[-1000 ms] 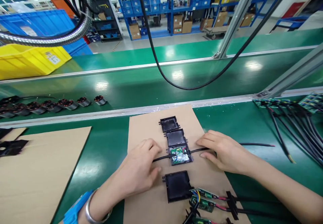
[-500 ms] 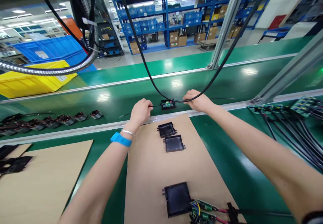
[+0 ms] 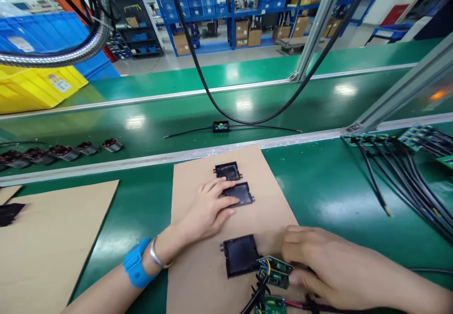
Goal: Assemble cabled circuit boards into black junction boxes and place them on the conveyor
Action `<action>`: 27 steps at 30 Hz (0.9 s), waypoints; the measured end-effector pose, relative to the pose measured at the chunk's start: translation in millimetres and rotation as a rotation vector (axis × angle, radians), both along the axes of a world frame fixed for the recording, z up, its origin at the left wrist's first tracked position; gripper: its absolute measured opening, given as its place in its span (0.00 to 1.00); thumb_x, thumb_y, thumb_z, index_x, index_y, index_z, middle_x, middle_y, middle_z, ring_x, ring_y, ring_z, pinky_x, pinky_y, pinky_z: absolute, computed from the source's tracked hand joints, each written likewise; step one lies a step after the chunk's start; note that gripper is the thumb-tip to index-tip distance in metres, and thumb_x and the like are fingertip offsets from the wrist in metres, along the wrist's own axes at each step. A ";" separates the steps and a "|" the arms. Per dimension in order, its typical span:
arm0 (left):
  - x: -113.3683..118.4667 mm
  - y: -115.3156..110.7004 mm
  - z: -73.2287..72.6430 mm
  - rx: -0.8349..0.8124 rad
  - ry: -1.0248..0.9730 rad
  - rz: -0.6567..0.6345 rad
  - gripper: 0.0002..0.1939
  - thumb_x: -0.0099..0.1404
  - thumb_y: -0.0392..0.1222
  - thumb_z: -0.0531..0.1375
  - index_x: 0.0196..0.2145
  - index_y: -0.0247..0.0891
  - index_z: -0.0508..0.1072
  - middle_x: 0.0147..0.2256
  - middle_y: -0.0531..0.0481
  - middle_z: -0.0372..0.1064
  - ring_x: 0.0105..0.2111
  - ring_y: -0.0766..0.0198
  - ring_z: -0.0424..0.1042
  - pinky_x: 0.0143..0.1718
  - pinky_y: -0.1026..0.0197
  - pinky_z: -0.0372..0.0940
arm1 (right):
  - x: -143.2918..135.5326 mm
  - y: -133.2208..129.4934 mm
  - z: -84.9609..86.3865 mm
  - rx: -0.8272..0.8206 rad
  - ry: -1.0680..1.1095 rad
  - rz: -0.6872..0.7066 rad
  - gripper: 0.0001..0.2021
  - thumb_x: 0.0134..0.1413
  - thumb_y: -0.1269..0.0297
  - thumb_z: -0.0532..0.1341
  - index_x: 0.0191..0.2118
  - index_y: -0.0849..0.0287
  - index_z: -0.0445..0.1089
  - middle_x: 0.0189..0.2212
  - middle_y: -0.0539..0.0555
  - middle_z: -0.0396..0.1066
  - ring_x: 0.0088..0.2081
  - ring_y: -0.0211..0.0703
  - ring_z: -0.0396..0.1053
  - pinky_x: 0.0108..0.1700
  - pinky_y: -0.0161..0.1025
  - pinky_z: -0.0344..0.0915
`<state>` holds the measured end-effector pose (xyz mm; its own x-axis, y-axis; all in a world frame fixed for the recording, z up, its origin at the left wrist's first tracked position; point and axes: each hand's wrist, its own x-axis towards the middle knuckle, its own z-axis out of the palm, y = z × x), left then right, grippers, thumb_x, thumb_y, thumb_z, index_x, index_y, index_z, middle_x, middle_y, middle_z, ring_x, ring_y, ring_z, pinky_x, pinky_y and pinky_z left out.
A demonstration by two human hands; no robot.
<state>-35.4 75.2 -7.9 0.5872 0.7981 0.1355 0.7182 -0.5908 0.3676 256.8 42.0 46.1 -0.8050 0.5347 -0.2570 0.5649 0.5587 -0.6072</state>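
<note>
My left hand (image 3: 208, 206) reaches over the cardboard with its fingers stretched and apart, the fingertips touching the left part of a shallow black plastic case (image 3: 241, 193). Just behind that lies a similar black case (image 3: 228, 170). Nearer to me is a larger black case (image 3: 241, 256). My right hand (image 3: 318, 264) is closed on the edge of a green circuit board (image 3: 278, 276) with yellow and blue wires, beside the larger case. Another green board (image 3: 271, 305) with a red lead lies below it, partly cut off by the frame.
Across the metal rail (image 3: 148, 157) sits a cased circuit board (image 3: 221, 126) with cables to both sides. Several motor parts (image 3: 112, 145) line up at left. Cabled boards (image 3: 371, 140) lie at right. A black cable (image 3: 247, 123) hangs in front; cardboard (image 3: 198, 267) lies below.
Both hands have left the small cased board behind the rail and come back toward me. The left now touches the middle case; the right holds a circuit board. The view has tilted down.
</note>
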 end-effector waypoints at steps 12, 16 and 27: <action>43.1 -54.8 54.2 -0.482 -0.328 0.370 0.11 0.68 0.46 0.52 0.34 0.38 0.69 0.24 0.52 0.69 0.22 0.65 0.68 0.22 0.65 0.60 | -46.4 22.3 5.3 0.116 0.354 -0.346 0.11 0.62 0.72 0.54 0.47 0.55 0.66 0.33 0.48 0.72 0.34 0.38 0.69 0.37 0.34 0.63; 41.1 -44.8 51.8 -0.489 -0.345 0.489 0.08 0.66 0.43 0.52 0.32 0.39 0.65 0.22 0.53 0.68 0.20 0.64 0.68 0.21 0.65 0.58 | -83.6 15.9 3.1 0.638 0.157 -0.319 0.08 0.56 0.76 0.54 0.40 0.60 0.67 0.30 0.55 0.71 0.33 0.46 0.68 0.34 0.39 0.62; -2.0 -30.5 40.5 -0.565 -0.292 0.361 0.16 0.63 0.47 0.59 0.46 0.39 0.65 0.32 0.52 0.70 0.29 0.62 0.72 0.29 0.61 0.66 | -81.7 79.3 -4.4 0.470 0.007 0.153 0.07 0.58 0.67 0.62 0.43 0.54 0.70 0.33 0.50 0.71 0.36 0.43 0.69 0.33 0.37 0.58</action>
<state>-37.4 44.7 32.6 0.2770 0.9296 -0.2433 0.6582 0.0009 0.7528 175.2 121.3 41.7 -0.8844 0.4667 -0.0107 0.4516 0.8495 -0.2727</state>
